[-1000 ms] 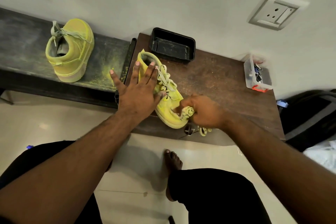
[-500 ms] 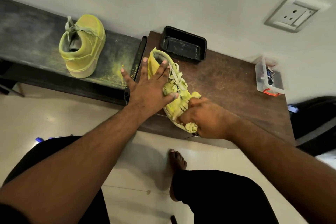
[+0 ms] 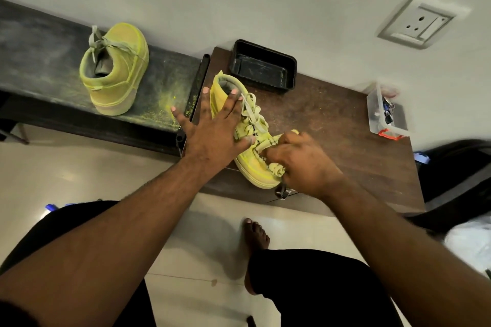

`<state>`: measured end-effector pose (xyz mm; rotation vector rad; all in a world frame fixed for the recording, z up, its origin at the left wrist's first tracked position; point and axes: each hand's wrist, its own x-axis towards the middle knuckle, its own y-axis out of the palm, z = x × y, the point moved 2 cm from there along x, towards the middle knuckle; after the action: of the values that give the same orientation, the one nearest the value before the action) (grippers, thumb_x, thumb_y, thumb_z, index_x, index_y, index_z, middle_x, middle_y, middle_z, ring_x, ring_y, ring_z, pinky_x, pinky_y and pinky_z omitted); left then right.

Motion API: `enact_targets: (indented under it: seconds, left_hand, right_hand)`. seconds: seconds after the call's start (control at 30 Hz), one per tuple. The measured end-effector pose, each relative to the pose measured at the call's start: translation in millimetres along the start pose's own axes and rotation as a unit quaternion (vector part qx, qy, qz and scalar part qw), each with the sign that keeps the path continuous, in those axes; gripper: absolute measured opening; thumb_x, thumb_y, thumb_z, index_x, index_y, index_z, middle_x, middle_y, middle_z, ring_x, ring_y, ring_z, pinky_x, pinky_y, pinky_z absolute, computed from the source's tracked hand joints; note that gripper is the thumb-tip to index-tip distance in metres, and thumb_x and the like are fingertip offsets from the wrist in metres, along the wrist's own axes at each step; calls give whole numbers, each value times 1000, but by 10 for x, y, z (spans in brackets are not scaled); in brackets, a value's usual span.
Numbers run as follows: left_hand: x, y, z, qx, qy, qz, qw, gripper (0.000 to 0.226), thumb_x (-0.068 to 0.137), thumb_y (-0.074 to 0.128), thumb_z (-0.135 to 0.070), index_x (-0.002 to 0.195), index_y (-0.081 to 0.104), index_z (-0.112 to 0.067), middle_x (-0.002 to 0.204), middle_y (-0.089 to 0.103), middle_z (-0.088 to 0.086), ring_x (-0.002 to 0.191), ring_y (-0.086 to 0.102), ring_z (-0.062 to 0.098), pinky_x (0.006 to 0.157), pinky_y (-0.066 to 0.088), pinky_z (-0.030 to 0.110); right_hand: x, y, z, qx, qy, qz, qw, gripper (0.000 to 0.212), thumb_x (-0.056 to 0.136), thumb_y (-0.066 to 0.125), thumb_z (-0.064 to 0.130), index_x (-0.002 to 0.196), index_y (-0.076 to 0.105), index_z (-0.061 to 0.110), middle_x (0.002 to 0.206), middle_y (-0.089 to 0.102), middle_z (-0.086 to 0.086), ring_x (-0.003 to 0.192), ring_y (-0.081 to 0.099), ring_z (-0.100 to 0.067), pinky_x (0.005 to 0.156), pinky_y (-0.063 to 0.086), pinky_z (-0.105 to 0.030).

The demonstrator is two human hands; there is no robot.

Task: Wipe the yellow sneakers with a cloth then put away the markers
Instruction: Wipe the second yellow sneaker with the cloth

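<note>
One yellow sneaker (image 3: 249, 164) lies on the brown wooden table (image 3: 345, 146), toe toward me. My left hand (image 3: 212, 133) presses flat on its side and laces with fingers spread. My right hand (image 3: 300, 164) grips a bunched yellow-stained cloth (image 3: 276, 168) against the sneaker's toe. The second yellow sneaker (image 3: 117, 69) stands upright on the dark bench (image 3: 39, 61) at the left. Whether any markers show in this view is unclear.
A black rectangular tray (image 3: 263, 68) sits at the table's back edge. A clear plastic box (image 3: 382, 114) with small items stands at the right by the wall. Yellow dust lies on the bench. A dark bag (image 3: 457, 167) sits to the right. My bare foot (image 3: 255, 241) is on the floor.
My right hand has moved the cloth from the toe tip up onto the top of the toe. My left hand has stayed pressed on the sneaker.
</note>
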<state>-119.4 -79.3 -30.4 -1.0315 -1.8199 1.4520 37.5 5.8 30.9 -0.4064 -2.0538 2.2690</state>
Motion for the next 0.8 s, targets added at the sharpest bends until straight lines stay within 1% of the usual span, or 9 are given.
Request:
enact_targets:
  seconds: [0.1, 0.2, 0.33, 0.4, 0.53, 0.6, 0.67, 0.73, 0.8]
  left_hand:
    - [2, 20, 8, 8, -1, -7, 1000, 87, 83, 26, -78, 149, -9, -35, 157, -18, -19, 143, -22, 30, 91, -12, 80]
    - [9, 25, 10, 1, -3, -7, 1000, 87, 83, 26, -78, 149, -9, -35, 157, -17, -19, 143, -23, 31, 91, -11, 80]
    - [15, 21, 15, -11, 0, -3, 1000, 87, 83, 26, -78, 149, -11, -36, 156, -19, -20, 143, -24, 30, 93, -10, 81]
    - [9, 14, 17, -17, 0, -1, 1000, 87, 83, 26, -78, 148, -13, -36, 156, -19, -20, 143, -24, 30, 94, -9, 81]
    - [-6, 10, 8, -7, 2, -3, 1000, 87, 83, 26, -77, 148, -13, -35, 156, -21, -19, 143, -24, 31, 93, -10, 80]
    - [-1, 15, 5, 2, 2, -3, 1000, 87, 83, 24, -78, 148, -14, -34, 155, -22, -19, 143, -24, 32, 93, -10, 80]
    - [-1, 12, 5, 10, 0, -6, 1000, 87, 83, 24, -78, 149, -13, -34, 156, -21, -18, 143, -23, 32, 93, -9, 81]
    - [3, 12, 16, 11, -1, -10, 1000, 87, 82, 23, -79, 149, -12, -34, 156, -19, -19, 143, -22, 31, 93, -10, 81]
    - [-2, 22, 25, 7, -1, -11, 1000, 87, 82, 23, -79, 149, -12, -35, 156, -18, -19, 143, -22, 31, 93, -10, 81]
  right_hand:
    - [-126, 123, -38, 17, 38, 7, 999, 37, 61, 68, 4, 93, 69, 23, 92, 71, 5, 95, 60, -23, 88, 39, -35]
    - [-264, 32, -52, 11, 106, 45, 993, 45, 72, 60, 11, 114, 65, 28, 106, 69, 3, 108, 56, -22, 97, 38, -34]
    - [-250, -133, 31, 38, 181, 4, 983, 28, 75, 55, 10, 96, 64, 25, 89, 63, 1, 96, 55, -22, 82, 35, -29]
    - [-176, -98, 85, 71, 180, -31, 981, 31, 74, 57, 7, 99, 66, 23, 90, 64, 2, 95, 53, -21, 80, 37, -30]
    - [-11, 120, 232, 6, 92, 9, 996, 44, 75, 54, 7, 115, 61, 25, 115, 65, 8, 98, 48, -20, 84, 37, -35]
    - [16, 97, 283, -20, 94, 17, 995, 47, 79, 52, 10, 123, 55, 27, 119, 63, 8, 99, 46, -20, 86, 38, -37]
    - [26, 39, 260, -12, 143, 49, 988, 45, 83, 51, 13, 125, 55, 28, 113, 63, 1, 102, 50, -22, 88, 43, -38]
    - [51, -85, 134, 91, 264, 93, 956, 34, 82, 53, 12, 114, 62, 21, 99, 66, -4, 95, 59, -23, 81, 52, -37]
    - [37, -187, -51, 173, 338, 92, 920, 15, 79, 53, 7, 86, 65, 13, 79, 65, -4, 77, 63, -22, 62, 50, -29]
